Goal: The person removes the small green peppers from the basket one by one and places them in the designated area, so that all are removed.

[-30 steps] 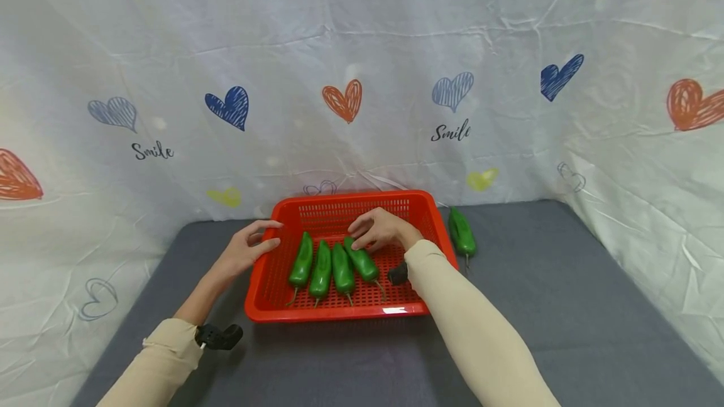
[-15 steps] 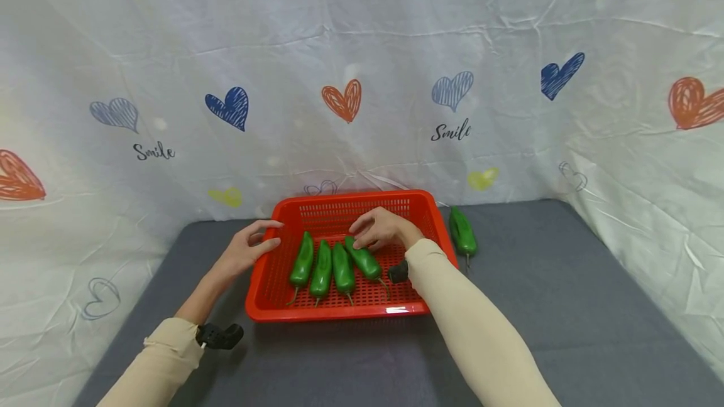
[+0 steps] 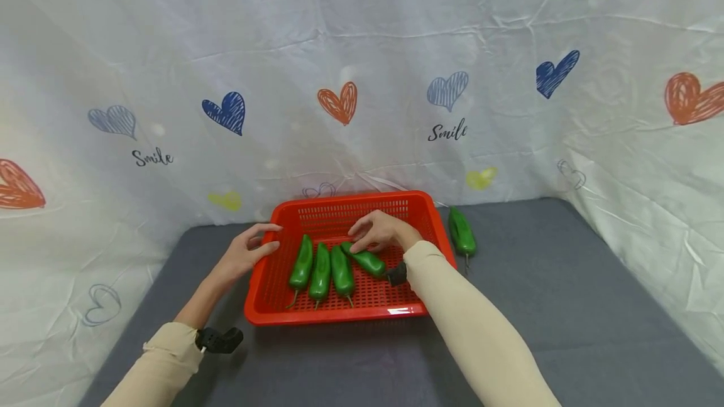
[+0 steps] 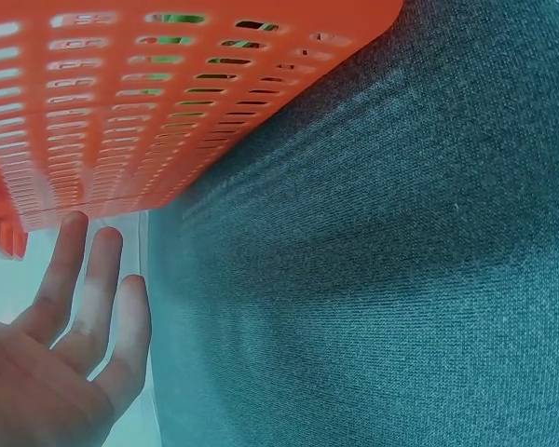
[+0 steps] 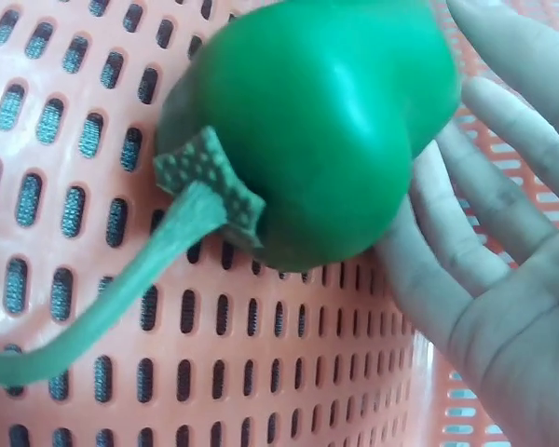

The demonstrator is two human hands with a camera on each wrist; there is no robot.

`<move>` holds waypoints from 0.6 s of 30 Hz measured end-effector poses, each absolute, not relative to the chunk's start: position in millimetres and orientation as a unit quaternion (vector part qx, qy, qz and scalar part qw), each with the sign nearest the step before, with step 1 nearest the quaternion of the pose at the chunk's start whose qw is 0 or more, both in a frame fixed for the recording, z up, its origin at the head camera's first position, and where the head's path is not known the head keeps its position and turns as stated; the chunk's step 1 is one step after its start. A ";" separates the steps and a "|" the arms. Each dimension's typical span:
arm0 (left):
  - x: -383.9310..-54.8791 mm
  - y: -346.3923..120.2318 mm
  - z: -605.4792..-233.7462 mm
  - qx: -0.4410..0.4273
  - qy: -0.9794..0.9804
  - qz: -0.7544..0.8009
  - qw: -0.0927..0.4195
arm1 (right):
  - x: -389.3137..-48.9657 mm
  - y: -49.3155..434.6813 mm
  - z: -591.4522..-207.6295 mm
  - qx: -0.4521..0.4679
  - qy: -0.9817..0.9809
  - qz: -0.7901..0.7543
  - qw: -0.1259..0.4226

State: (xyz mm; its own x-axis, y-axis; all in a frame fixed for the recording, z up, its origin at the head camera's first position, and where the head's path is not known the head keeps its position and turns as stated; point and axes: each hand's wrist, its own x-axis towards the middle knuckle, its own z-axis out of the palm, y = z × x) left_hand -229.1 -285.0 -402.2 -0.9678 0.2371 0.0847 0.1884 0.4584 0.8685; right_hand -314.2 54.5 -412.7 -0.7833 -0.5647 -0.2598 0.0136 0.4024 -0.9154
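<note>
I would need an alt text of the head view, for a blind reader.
A person's right hand is inside a red perforated basket, at the rightmost of its four green peppers; the left hand is at the basket's left rim. A fifth pepper lies right of the basket on a dark table, before a white heart-printed cloth.

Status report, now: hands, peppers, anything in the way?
Left hand at left side of basket; right hand at rightmost pepper inside. Four peppers in, fifth pepper outside to the right. Basket's right wall between them.
</note>
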 end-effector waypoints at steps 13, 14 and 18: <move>-227.4 -285.1 -400.6 0.114 0.853 0.508 0.027 | -315.3 55.8 -411.7 -0.195 0.799 -0.495 0.280; -227.2 -285.0 -400.5 0.117 0.853 0.507 0.026 | -315.5 56.0 -411.4 -0.196 0.798 -0.496 0.280; -227.5 -284.8 -401.3 0.123 0.850 0.511 0.027 | -315.3 57.2 -409.4 -0.192 0.793 -0.503 0.285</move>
State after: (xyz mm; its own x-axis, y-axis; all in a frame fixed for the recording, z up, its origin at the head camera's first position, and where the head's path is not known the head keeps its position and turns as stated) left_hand -227.5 -284.8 -401.3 -0.9684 0.2366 0.0788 0.1807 0.4479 0.8756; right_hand -315.3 57.2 -409.4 -0.7647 -0.5902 -0.2586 -0.0174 0.4201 -0.9073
